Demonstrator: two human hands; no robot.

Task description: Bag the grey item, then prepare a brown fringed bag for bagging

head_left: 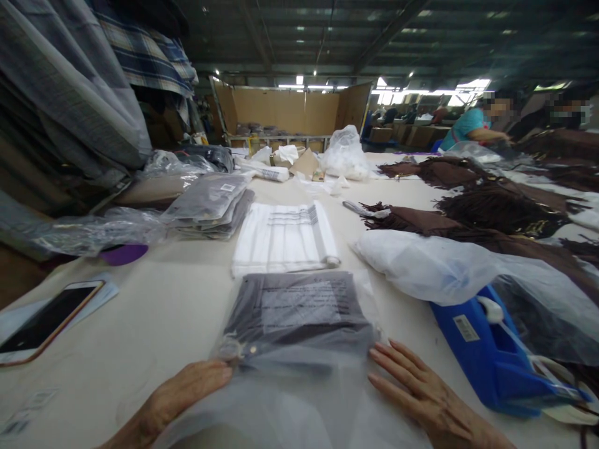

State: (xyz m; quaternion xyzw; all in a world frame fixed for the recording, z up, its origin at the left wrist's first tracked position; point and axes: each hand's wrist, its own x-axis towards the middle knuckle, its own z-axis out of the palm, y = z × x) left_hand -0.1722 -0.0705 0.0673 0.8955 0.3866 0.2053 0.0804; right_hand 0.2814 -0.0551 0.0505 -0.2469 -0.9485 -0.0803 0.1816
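Grey folded garment (299,305) lies inside a clear bag (299,374) on the tabletop (178,312), just before the person. Both hands rest open and flat on the bag's near end, left hand (187,390) and right hand (416,390) at either side. The garment looks fully bagged; the bag's mouth seems still unsealed. More bagged pieces (210,206) are stacked beyond.

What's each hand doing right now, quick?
Left hand: open, fingers resting flat on the left edge of the bag.
Right hand: open, flat on the bag's right edge, gripping nothing.
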